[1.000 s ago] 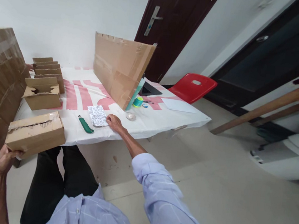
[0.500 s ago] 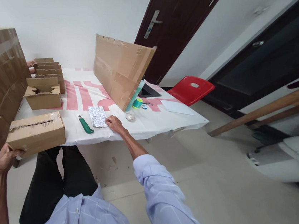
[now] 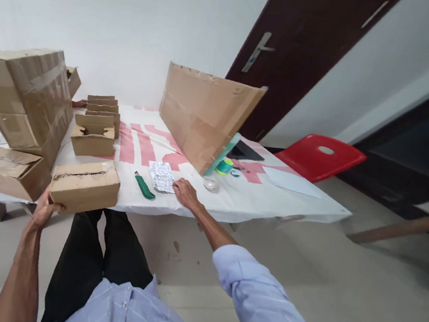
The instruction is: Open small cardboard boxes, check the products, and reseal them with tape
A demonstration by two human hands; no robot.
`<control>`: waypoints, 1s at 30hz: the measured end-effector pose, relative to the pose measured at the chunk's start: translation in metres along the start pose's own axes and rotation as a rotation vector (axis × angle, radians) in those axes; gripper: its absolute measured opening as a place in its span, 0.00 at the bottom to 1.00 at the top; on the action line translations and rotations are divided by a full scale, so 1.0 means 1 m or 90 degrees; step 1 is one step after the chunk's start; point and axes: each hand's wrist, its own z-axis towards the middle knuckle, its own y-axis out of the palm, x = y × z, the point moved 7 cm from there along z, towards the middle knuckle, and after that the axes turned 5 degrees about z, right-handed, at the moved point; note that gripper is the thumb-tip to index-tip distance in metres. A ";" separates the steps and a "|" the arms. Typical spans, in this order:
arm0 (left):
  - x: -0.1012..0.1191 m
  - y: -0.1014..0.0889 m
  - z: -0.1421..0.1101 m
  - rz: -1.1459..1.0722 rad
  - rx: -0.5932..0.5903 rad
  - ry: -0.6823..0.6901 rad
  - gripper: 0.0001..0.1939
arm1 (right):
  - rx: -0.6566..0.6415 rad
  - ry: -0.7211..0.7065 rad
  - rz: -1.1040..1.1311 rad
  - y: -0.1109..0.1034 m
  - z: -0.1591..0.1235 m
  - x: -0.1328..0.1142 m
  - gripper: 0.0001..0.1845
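My left hand grips the near left corner of a closed cardboard box, thumb along its front. That box lies at the table's front edge, with a torn seam along its top. My right hand has its fingers curled together at the right edge of a small sheet with a grey-and-white pattern, pinching or pressing its lower corner. Between box and sheet lies a green box cutter. To the right of my right hand sits a small clear roll of tape.
A large cardboard panel stands upright across the table. Past it are a teal tape roll and a red chair. At left stand open small boxes, a big carton and another box. Another person's hand shows behind the carton.
The view has swung left, so everything sits further right in it and more of the left side shows. Both hands keep nearly the same places on the box and the sheet.
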 end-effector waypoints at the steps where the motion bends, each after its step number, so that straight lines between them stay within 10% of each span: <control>1: -0.002 0.000 -0.001 -0.014 -0.008 -0.001 0.49 | 0.003 -0.003 -0.008 0.001 -0.002 -0.001 0.13; 18: -0.009 0.003 -0.008 -0.040 -0.069 0.065 0.57 | 0.083 -0.047 -0.008 -0.016 -0.013 -0.035 0.13; 30: -0.011 0.005 -0.014 -0.040 -0.077 0.062 0.59 | 0.100 -0.243 0.389 -0.023 0.005 -0.220 0.19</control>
